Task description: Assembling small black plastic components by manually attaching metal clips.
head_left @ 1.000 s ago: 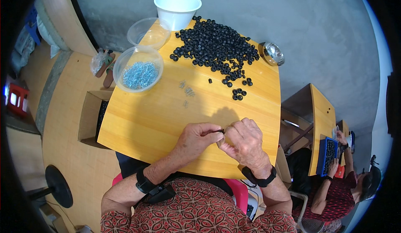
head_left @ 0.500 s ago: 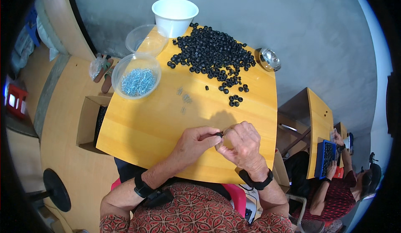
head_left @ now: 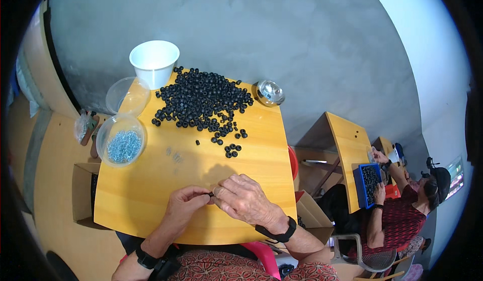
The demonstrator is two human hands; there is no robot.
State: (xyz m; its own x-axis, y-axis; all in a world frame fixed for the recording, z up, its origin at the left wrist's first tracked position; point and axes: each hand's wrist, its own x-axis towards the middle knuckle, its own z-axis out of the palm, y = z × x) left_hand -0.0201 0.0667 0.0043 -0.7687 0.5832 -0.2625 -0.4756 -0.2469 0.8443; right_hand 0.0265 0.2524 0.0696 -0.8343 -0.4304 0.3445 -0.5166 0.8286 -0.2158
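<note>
My left hand (head_left: 182, 208) is closed in a pinch on a small black ring-like part (head_left: 211, 194) above the near part of the table. My right hand (head_left: 246, 198) is closed at the same part, its fingertips meeting those of the left. Whatever the right fingers grip is hidden behind them. Farther off spreads a heap of black ring-like parts (head_left: 201, 97), with several strays (head_left: 233, 150) closer to my hands. A few tiny, pale metal-looking pieces (head_left: 174, 155) lie left of centre. The clear round tub (head_left: 103, 152) at the left contains many small blue-silver pieces (head_left: 124, 146).
A white bucket (head_left: 155, 74), a second clear tub (head_left: 118, 102) and a shiny metal bowl (head_left: 270, 93) stand along the far side of the wooden table (head_left: 151, 205). Cardboard boxes flank it. At right, another person handles a blue tray (head_left: 363, 188) of black parts.
The whole view has shifted, so the table and its contents now appear farther left and lower. My hands stay together at the black part.
</note>
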